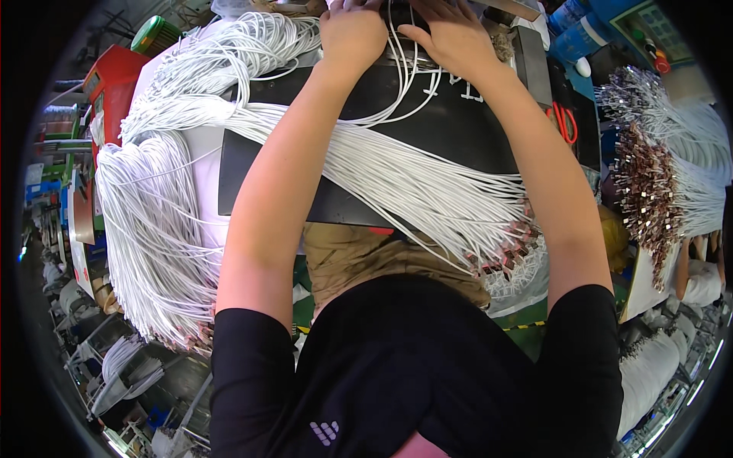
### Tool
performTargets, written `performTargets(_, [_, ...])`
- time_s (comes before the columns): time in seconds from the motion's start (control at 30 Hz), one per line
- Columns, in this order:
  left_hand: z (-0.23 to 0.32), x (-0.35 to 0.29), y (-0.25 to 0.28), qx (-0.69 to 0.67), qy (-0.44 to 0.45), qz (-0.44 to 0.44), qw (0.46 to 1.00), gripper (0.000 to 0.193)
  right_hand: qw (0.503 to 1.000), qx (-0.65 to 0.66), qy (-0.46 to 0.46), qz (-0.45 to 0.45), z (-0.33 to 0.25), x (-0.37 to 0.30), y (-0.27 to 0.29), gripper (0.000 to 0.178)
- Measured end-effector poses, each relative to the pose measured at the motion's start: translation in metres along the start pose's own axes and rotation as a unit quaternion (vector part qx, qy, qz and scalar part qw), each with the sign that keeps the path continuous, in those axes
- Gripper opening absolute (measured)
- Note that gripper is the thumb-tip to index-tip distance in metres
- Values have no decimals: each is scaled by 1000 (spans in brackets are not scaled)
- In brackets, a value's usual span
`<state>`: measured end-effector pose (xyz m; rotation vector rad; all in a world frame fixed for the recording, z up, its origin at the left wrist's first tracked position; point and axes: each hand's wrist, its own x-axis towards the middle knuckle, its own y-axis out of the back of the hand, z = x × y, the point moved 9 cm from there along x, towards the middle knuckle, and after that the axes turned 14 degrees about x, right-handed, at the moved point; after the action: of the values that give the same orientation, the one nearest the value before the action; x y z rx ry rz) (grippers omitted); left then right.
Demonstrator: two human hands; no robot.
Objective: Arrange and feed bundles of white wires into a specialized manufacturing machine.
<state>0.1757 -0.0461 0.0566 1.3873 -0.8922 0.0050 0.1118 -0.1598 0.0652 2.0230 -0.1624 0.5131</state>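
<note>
Both my arms reach to the far edge of the view. My left hand is beside a few loose white cables, its fingertips cut off by the upper edge. To the right of these cables is my right hand; its thumb points left toward them, and its other fingertips are cut off too. Whether either hand grips a cable cannot be made out. Below my hands a thick bundle of white cables lies across the black work surface, its reddish-brown ends at the right. Small white connectors lie near my right wrist.
More white cables are heaped at the far left, and another bundle hangs over the left edge. Red-handled scissors lie right of my right forearm. Farther right are cables with silvery and brown ends. A red bin stands left.
</note>
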Motion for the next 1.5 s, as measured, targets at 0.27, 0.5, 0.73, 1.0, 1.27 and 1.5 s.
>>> performTargets(0.27, [20,-11,25,-81,-85,118,986,48,999,20,27,19,-10,-4,16,58])
performTargets(0.5, [19,-9,10,-39,-29,70,996,49,966,-135,81,205,-16,-27,24,27])
performTargets(0.73, [16,-12,0,-98,-33,139,985,47,987,-133,-54,75,21,-9,-11,35])
performTargets(1.0, [-15,-183,78,-518,106,-315,788,21,930,151,-93,322,19,-217,144,26])
performTargets(1.27, [-55,-408,29,-723,508,-220,412,27,830,356,-388,185,2,-492,-9,27])
performTargets(1.5, [-110,-440,-2,-612,535,-152,563,19,895,16,-292,-336,-36,-493,-96,54])
